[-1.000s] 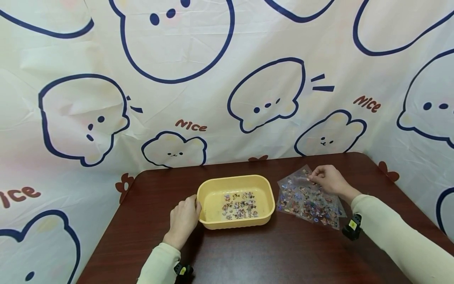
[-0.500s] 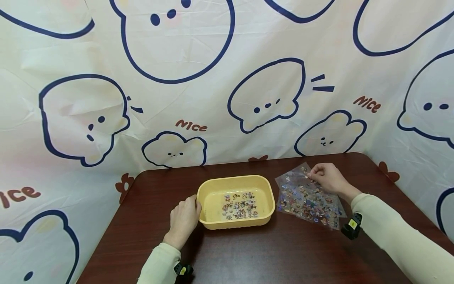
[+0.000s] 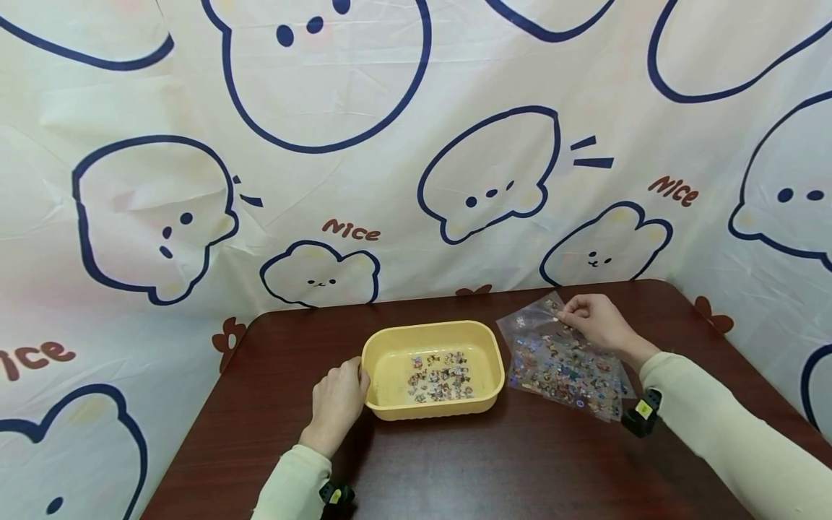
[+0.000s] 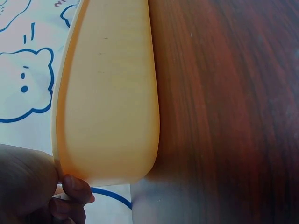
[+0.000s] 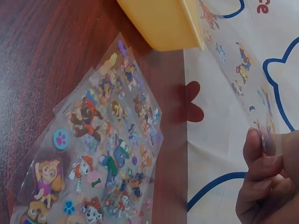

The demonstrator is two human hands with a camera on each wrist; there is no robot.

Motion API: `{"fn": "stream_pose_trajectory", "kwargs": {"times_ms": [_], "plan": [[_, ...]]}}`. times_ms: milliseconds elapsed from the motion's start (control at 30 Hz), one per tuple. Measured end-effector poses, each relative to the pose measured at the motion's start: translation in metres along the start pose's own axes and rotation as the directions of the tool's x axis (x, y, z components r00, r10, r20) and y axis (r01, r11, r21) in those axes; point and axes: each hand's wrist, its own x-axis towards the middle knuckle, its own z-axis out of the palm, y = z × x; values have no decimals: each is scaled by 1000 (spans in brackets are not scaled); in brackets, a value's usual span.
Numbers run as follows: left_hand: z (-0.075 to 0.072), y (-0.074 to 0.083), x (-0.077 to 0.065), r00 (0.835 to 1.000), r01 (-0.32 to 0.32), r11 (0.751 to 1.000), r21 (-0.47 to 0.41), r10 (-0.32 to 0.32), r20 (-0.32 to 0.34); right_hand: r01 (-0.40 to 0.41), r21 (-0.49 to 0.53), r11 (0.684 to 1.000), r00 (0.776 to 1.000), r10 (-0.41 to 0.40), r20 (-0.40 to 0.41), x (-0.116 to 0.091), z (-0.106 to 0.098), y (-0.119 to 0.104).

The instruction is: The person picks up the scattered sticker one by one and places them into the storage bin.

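Observation:
A yellow plastic basin sits mid-table, with a clear sheet of small printed stickers inside. My left hand grips the basin's left rim; in the left wrist view its fingers curl at the corner. To the right, my right hand pinches the edge of one transparent sticker sheet between thumb and fingers. That sheet hangs above a fanned pile of clear sticker sheets with colourful cartoon dogs. Part of the pile is hidden beneath the right hand.
The dark brown wooden table runs back to a pale cloth printed with blue cartoon outlines. A black wrist device hangs beneath the right sleeve, near the pile's lower right edge.
My right hand has moved slightly left and up with the pinched sticker sheet, whose free edge has shifted toward the basin. The left hand and basin have stayed put.

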Motion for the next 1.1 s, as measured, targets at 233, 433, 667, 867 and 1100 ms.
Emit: {"fn": "stream_pose_trajectory", "kwargs": {"times_ms": [233, 433, 667, 867, 1100], "plan": [[1, 0, 0, 1000, -2, 1000, -1, 2, -3, 21, 5, 1000, 1000, -21, 2, 1, 1, -9], [0, 0, 0, 1000, -4, 1000, -1, 4, -2, 38, 29, 999, 999, -38, 17, 3, 4, -13], [0, -1, 1, 1000, -5, 1000, 0, 5, -10, 9, 72, 997, 999, -12, 48, 3, 7, -19], [0, -1, 1, 1000, -3, 1000, 3, 3, -7, 10, 87, 996, 999, -15, 53, 6, 11, -22], [-1, 0, 1, 1000, -1, 1000, 9, 1, -6, 11, 87, 996, 998, -15, 54, 8, 17, -26]]}}
